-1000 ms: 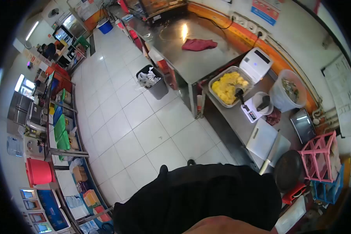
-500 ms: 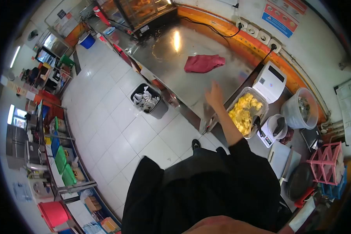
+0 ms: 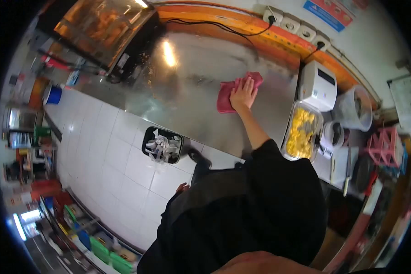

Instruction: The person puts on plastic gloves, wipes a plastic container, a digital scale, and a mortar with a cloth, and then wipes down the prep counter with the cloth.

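On the metal counter lies a crumpled dark pink cloth (image 3: pixel 225 97). My right hand (image 3: pixel 245 94) presses down on it from above, fingers closed over the fabric, which bunches up around the fingertips. Low at my left side, my left hand (image 3: pixel 182 187) shows only in part beside the black clothing. Its visible fingers are loosely apart with nothing seen in them.
A lit glass food cabinet (image 3: pixel 100 29) stands at the counter's far left. At right are a clear tray of yellow food (image 3: pixel 300 132), a white device (image 3: pixel 318 86), a clear bucket (image 3: pixel 355 109) and a knife (image 3: pixel 348 171). A bin (image 3: pixel 181 148) stands below the counter edge.
My right hand has come forward onto the cloth, which is now turned and more bunched. My left hand has come partly into view. The camera view has shifted, bringing the cabinet further in.
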The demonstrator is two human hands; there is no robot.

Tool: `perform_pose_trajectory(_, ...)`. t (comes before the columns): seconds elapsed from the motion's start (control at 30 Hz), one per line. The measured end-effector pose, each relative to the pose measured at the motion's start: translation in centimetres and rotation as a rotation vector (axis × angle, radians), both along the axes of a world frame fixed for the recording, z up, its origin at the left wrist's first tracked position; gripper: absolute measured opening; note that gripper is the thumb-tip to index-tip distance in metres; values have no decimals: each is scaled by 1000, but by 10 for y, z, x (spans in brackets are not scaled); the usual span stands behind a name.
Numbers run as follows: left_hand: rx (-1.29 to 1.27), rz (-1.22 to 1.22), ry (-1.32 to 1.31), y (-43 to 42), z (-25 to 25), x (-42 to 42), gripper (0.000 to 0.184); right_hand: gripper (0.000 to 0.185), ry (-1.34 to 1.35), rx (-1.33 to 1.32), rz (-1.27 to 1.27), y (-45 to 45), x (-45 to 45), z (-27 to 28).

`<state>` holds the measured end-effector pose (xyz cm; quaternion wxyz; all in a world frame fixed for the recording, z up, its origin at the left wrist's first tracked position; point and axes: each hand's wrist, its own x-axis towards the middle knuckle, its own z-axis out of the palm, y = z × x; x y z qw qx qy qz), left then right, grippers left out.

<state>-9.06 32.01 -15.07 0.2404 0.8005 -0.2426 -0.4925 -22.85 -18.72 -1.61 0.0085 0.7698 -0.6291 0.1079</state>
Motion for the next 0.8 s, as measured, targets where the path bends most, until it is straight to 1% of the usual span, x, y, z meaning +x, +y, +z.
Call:
perform_pose_trajectory(0.03, -11, -15, 39, -3, -6, 30, 37, 67, 7, -40, -32, 8, -6, 7)
perform_pose_trajectory(0.1, -121, 15, 142, -14, -12, 88, 32, 68, 5, 36, -184, 46, -30, 10)
perform_pose_trajectory(0.13, -206, 47, 184, -17, -13, 120, 30, 73, 40, 55, -276, 68, -41, 20)
perform_pose_trajectory(0.17, -265, 54, 157, -25, -9, 146, 28, 79, 73, 70, -364, 80, -50, 33)
perform_pose_trajectory(0.2, -249, -34, -99, -44, 15, 166, 28, 79, 87, 70, -385, 84, -58, 36)
perform_pose_trajectory(0.23, -205, -105, -363, -69, 52, 182, 29, 87, 58, 12, -475, 85, -66, 37)
perform_pose_trajectory(0.27, -276, 38, -363, -87, 74, 196, 29, 95, 27, -49, -560, 83, -74, 40)
perform_pose_trajectory(0.3, -341, 183, -362, -100, 88, 210, 30, 95, 31, -52, -575, 74, -81, 37)
perform_pose_trajectory(0.37, -402, 400, -290, -119, 107, 238, 29, 104, 31, -139, -578, 42, -92, 21)
perform_pose_trajectory(0.4, -476, 433, -345, -124, 112, 251, 27, 104, 30, -141, -580, 26, -93, 17)
perform_pose_trajectory(0.43, -518, 492, -357, -136, 134, 252, 25, 104, 68, -135, -589, 7, -94, 15)
perform_pose_trajectory(0.5, -574, 440, -592, -150, 162, 257, 21, 103, 104, -132, -587, -22, -90, 15)
perform_pose_trajectory(0.53, -577, 451, -596, -156, 160, 264, 21, 103, 107, -93, -588, -36, -86, 16)
perform_pose_trajectory(0.6, -640, 334, -781, -169, 158, 279, 18, 102, 126, -50, -595, -68, -70, 17)
perform_pose_trajectory(0.63, -675, 210, -853, -184, 166, 287, 17, 102, 121, -49, -581, -82, -59, 19)
perform_pose_trajectory(0.7, -730, 126, -908, -226, 178, 301, 17, 103, 97, -10, -499, -116, -35, 24)
perform_pose_trajectory(0.77, -857, 79, -911, -280, 182, 315, 18, 104, 98, -9, -460, -150, -9, 24)
perform_pose_trajectory(0.8, -851, 35, -880, -311, 190, 321, 19, 104, 98, 5, -428, -167, 5, 25)
